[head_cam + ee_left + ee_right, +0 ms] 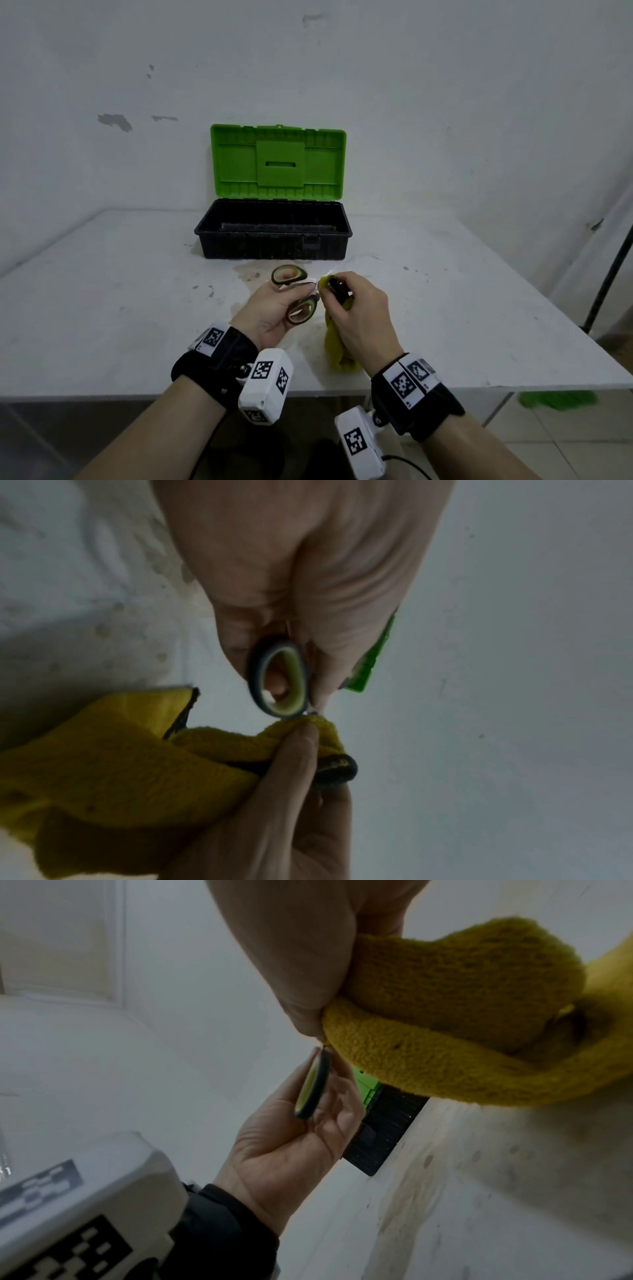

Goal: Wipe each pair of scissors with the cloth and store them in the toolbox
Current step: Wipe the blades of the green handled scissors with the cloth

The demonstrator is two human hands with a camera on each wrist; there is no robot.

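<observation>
Head view: a white tabletop (pixel 102 308) carries an open toolbox (pixel 274 236), green lid raised. Nearer, above the tabletop, the right hand (pixel 363 318) grips a yellow cloth (pixel 337 346) bunched around the blades, and the left hand (pixel 270 315) holds the scissors (pixel 298 301) by their handles.

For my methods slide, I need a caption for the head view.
Left hand holds scissors while right hand wipes them with a yellow cloth, before the open toolbox.
</observation>
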